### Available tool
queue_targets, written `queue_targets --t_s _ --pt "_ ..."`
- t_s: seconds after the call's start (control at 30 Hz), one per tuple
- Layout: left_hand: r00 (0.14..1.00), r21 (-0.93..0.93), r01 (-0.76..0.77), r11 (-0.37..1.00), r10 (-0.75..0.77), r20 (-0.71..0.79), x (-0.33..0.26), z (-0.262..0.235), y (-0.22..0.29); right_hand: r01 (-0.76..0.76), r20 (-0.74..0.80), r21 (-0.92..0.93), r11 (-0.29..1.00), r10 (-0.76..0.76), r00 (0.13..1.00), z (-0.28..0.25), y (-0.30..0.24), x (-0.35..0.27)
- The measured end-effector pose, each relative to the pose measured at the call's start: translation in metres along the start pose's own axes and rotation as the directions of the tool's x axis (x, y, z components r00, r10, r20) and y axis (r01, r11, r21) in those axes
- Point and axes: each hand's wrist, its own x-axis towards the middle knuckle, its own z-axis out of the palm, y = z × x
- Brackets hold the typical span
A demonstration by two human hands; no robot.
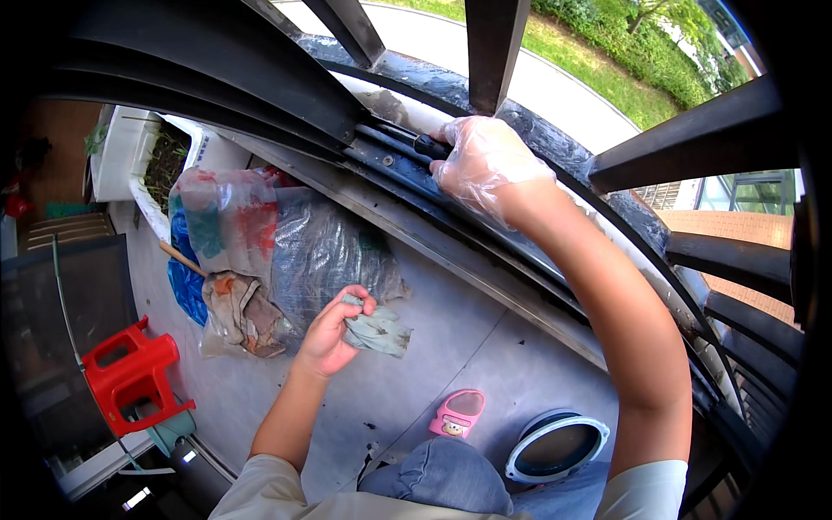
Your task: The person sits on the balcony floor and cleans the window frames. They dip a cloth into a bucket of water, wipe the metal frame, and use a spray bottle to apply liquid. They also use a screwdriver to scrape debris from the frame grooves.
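Observation:
My right hand [494, 165], in a thin clear plastic glove, reaches over the window sill. Its fingers close round a black-handled tool [429, 146] whose slim dark end lies along the metal window track [390, 160]; the exact kind of tool I cannot make out. Bare and lower down, my left hand [334, 328] grips a crumpled grey-green cloth [380, 332], which hangs out to the right of the fingers above the floor.
Dark metal bars [497, 52] stand beyond the sill. Filled plastic bags [325, 251], a stained rag on a stick [243, 303] and a white planter box [204, 147] sit at left. A red stool [134, 377], pink slipper [459, 413] and light-blue-rimmed basin [598, 433] are nearer.

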Motion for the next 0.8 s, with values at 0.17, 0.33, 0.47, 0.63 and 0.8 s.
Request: queue_targets --t_s 0.17,0.33,0.47,0.63,0.8 --pt "0.988 -0.087 0.105 0.991 -0.095 0.122 0.004 -0.007 -0.004 0.146 -0.216 0.165 0.976 -0.109 0.97 0.029 0.02 -0.01" --pt "0.988 0.286 0.02 0.958 -0.062 0.138 -0.006 0.02 -0.008 0.001 -0.093 0.085 0.996 0.007 0.996 0.021 0.011 -0.009" --pt "0.993 0.508 -0.069 0.859 0.01 0.118 -0.004 0.023 -0.016 0.035 -0.121 0.123 0.992 -0.02 0.992 0.025 0.009 -0.006" --pt "0.975 0.733 -0.221 0.643 0.166 0.149 -0.006 0.023 -0.018 -0.08 -0.013 0.236 0.968 0.085 0.996 0.015 0.015 -0.004" --pt "0.868 0.745 -0.476 0.467 0.387 0.312 -0.005 0.017 -0.018 -0.214 0.167 0.548 0.809 0.146 0.975 0.019 0.023 0.007"
